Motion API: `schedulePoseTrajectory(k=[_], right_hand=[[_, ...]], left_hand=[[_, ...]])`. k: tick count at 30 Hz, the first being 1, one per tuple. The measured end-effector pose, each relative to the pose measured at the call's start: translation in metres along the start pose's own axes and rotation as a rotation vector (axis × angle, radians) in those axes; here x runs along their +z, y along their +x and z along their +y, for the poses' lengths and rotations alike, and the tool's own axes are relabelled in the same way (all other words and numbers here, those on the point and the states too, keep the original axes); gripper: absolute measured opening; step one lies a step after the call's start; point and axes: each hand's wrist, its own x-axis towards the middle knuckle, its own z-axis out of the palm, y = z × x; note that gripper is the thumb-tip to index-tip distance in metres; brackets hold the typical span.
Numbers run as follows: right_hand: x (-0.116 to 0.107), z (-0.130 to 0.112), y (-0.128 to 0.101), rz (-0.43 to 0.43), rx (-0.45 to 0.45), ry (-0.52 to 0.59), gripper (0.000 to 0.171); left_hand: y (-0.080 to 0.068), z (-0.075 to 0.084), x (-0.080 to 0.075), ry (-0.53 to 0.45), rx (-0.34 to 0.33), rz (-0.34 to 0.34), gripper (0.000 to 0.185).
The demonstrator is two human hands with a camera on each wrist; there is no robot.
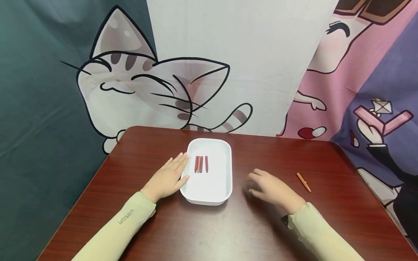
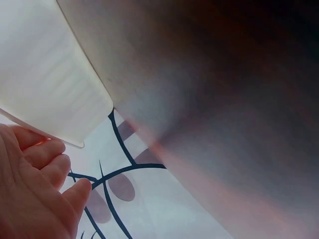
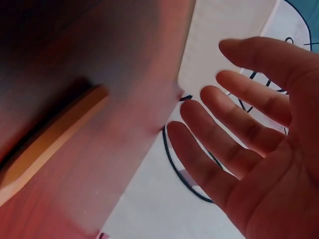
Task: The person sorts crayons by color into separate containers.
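Note:
A white tray (image 1: 225, 170) sits mid-table and holds three thin crayon-like sticks (image 1: 201, 164) side by side. My left hand (image 1: 169, 177) lies flat on the table with straight fingers touching the tray's left rim; in the left wrist view the fingers (image 2: 47, 164) lie against the tray (image 2: 50, 84). My right hand (image 1: 266, 188) hovers just right of the tray, fingers relaxed and holding nothing; its spread fingers (image 3: 234, 124) show in the right wrist view. An orange stick (image 1: 303, 182) lies on the table to the right of that hand, also blurred as an orange stick (image 3: 50, 139).
The dark red wooden table (image 1: 228, 232) has rounded corners and ends close behind the tray. A cartoon cat cloth backdrop (image 1: 147, 83) hangs behind it.

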Motion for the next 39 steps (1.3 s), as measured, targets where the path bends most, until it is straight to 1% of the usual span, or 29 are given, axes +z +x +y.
schedulePoseTrajectory(k=[5, 9, 12, 18, 25, 34, 39], right_hand=[[-0.003, 0.010, -0.018, -0.057, 0.029, 0.005, 0.034], [-0.003, 0.018, -0.030, -0.109, 0.067, 0.018, 0.028], [-0.003, 0.023, -0.036, -0.128, 0.091, 0.041, 0.027], [0.000, 0.027, -0.043, -0.115, 0.093, 0.045, 0.034], [0.004, 0.028, -0.045, -0.077, 0.090, 0.080, 0.032], [0.010, 0.028, -0.044, -0.022, 0.044, 0.085, 0.036], [0.012, 0.030, -0.043, -0.021, 0.040, 0.108, 0.033]], left_hand=[[0.001, 0.000, -0.001, 0.004, 0.008, 0.010, 0.070], [0.002, 0.000, -0.002, -0.004, 0.014, 0.013, 0.070], [0.002, 0.001, -0.003, -0.012, 0.013, 0.009, 0.071], [0.003, 0.002, -0.006, -0.016, 0.013, 0.011, 0.071], [0.002, 0.002, -0.005, -0.023, 0.002, 0.000, 0.072], [0.000, 0.001, -0.003, -0.030, -0.006, 0.000, 0.071], [-0.001, 0.001, -0.002, -0.029, -0.003, 0.003, 0.071]])
